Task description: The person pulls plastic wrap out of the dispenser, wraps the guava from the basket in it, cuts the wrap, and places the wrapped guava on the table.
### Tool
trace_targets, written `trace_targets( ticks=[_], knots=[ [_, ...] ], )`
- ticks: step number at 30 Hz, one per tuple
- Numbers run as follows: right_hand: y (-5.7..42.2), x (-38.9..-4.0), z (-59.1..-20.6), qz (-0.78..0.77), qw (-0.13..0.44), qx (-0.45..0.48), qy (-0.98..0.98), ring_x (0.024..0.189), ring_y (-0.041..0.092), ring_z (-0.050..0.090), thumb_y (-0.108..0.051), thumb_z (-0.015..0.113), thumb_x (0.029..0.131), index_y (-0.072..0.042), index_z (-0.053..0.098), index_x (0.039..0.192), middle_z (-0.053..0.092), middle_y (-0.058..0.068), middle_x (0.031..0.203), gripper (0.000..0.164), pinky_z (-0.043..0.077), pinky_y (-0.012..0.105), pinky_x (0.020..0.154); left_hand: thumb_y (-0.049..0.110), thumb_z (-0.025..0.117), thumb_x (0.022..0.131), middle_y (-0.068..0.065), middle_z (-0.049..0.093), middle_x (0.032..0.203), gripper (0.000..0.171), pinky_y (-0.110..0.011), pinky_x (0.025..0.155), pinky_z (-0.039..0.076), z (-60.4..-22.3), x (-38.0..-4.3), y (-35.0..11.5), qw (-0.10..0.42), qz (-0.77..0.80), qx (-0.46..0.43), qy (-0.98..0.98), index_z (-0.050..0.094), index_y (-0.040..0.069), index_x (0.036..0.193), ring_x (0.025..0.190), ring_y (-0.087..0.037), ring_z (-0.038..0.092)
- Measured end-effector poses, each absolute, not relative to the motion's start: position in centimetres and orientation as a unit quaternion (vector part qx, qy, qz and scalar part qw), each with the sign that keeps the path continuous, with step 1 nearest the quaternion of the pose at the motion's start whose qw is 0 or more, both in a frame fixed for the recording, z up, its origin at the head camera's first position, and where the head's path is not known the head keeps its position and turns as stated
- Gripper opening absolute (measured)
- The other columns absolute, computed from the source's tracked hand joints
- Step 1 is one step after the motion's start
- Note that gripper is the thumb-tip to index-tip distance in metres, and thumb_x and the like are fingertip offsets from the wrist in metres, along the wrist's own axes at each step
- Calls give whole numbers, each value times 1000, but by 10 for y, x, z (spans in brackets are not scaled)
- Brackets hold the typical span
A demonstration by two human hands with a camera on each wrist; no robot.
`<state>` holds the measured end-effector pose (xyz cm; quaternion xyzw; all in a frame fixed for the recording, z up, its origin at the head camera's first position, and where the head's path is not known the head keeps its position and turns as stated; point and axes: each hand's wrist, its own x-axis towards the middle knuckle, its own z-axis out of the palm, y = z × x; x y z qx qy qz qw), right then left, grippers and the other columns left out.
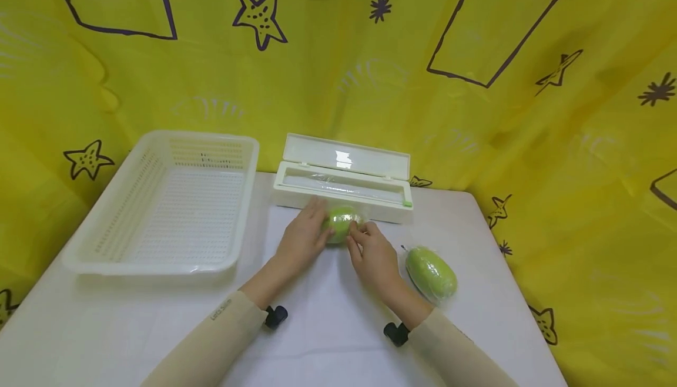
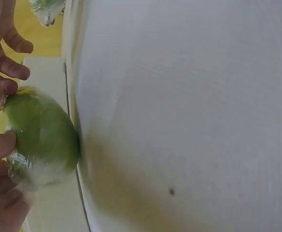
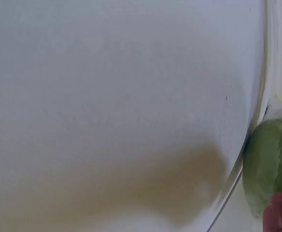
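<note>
Just in front of a white cling film dispenser (image 1: pixel 344 198), both hands are at a green oval fruit (image 1: pixel 340 222) wrapped in clear film. My left hand (image 1: pixel 301 239) grips its left side, thumb at the near face and fingers around the end. At the other end, my right hand (image 1: pixel 374 255) pinches the cling film between thumb and fingertips. The film bunches under the fingertips in the left wrist view, where the fruit (image 2: pixel 44 140) shows glossy and smooth. Only the fingers of the right hand (image 3: pixel 279 212) appear in the right wrist view, over the fruit's edge.
A second wrapped green fruit (image 1: pixel 431 272) lies on the white table (image 1: pixel 317 328), right of the right hand. The dispenser's lid (image 1: pixel 346 157) stands raised behind its film roll (image 1: pixel 344 185). At left sits a white plastic basket (image 1: pixel 158 268). A yellow curtain (image 1: pixel 328 52) hangs behind.
</note>
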<state>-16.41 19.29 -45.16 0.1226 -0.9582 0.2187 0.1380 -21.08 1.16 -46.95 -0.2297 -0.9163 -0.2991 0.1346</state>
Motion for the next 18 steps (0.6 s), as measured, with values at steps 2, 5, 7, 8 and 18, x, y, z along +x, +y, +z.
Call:
trace_targets(
  ticks=[2, 5, 7, 8, 18],
  knots=[
    [192, -162, -453, 221, 146, 126, -956, 81, 19, 61, -22, 66, 96, -5, 67, 127, 64, 7, 106, 35, 51, 31, 60, 19, 74, 90, -18, 62, 130, 54, -44, 98, 52, -468, -211, 12, 124, -294, -245, -915, 53, 2, 136, 119, -34, 60],
    [191, -161, -457, 233, 143, 142, -951, 86, 19, 61, -20, 65, 97, -5, 63, 132, 63, 7, 110, 38, 52, 33, 65, 25, 73, 89, -18, 59, 124, 74, -43, 81, 57, -464, -213, 11, 101, -269, -251, -924, 38, 8, 152, 107, -32, 60],
    [190, -162, -459, 243, 138, 155, -948, 85, 18, 60, -19, 63, 98, -5, 59, 137, 61, 8, 113, 42, 52, 32, 67, 34, 74, 88, -17, 55, 122, 80, -42, 74, 57, -461, -215, 11, 92, -245, -250, -932, 36, 14, 155, 104, -31, 56],
    [189, -162, -461, 252, 135, 160, -945, 84, 18, 59, -18, 63, 98, -5, 57, 139, 61, 8, 114, 43, 52, 32, 67, 37, 75, 87, -17, 54, 121, 78, -42, 72, 56, -459, -216, 11, 91, -235, -249, -935, 39, 16, 153, 103, -31, 55],
    [191, -166, -459, 416, 86, 140, -894, 95, 20, 65, -10, 62, 97, -10, 57, 140, 59, 11, 114, 44, 56, 28, 75, 20, 72, 92, -18, 41, 155, 71, -47, 105, 47, -465, -221, 12, 125, -275, -320, -898, 37, 8, 153, 136, -38, 47]
  ],
)
